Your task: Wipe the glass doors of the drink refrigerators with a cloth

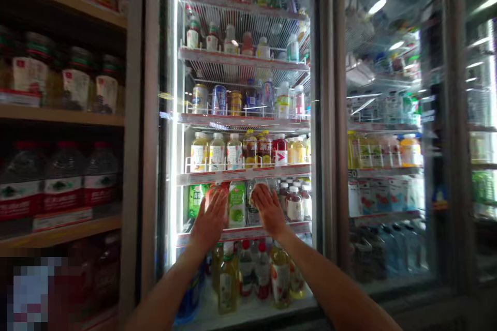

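Bright strip light is flooding this drinks fridge point(329, 114) while the aisle around it is sitting pretty dark. Labels are mostly facing out, presumably so shoppers can read them. Left hand point(208, 225) is hovering at a red pack point(210, 191), fingers stretched and parted; can't tell if it's touching. Right hand point(271, 212) is covering part of a clear-looking bottle point(251, 215), and I can't tell whether it's gripping. Both hands are sitting well apart, likely because those items are standing either side of a green pack point(237, 207), all on the second shelf point(248, 232) up. Quick count: two green packs are showing there, one red; three pale bottles point(234, 154) are lining up above, leftmost.
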The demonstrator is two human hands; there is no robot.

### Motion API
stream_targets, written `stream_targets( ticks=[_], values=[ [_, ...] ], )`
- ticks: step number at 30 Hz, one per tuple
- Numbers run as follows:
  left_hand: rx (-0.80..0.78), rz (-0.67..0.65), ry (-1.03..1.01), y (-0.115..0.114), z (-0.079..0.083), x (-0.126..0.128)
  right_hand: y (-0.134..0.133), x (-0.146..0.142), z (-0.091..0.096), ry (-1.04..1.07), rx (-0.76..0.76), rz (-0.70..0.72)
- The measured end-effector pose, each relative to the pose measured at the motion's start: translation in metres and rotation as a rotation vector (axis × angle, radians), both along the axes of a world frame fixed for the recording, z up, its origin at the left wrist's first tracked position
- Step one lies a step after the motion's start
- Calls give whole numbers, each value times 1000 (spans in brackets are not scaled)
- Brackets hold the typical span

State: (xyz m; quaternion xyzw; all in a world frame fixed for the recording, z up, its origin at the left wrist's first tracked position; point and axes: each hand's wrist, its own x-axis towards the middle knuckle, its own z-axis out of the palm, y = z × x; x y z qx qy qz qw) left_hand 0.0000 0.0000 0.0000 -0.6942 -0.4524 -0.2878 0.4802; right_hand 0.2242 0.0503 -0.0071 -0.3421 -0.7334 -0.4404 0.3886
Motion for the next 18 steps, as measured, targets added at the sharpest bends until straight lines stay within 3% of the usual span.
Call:
stream_targets(
  ticks=[6,8,13,18],
  values=[
    [-40,72,-47,1,0,-23,0,-22,29,57,-19,-8],
    [-54,94,-49,-2,0,-26,-2,-33,25,51,-23,2],
    [-59,121,-16,-8,-2,-37,-6,-51,7,-268,27,169],
    [-58,141,-35,-11,-4,-52,-6,-71,23,-33,-9,77]
  ],
)
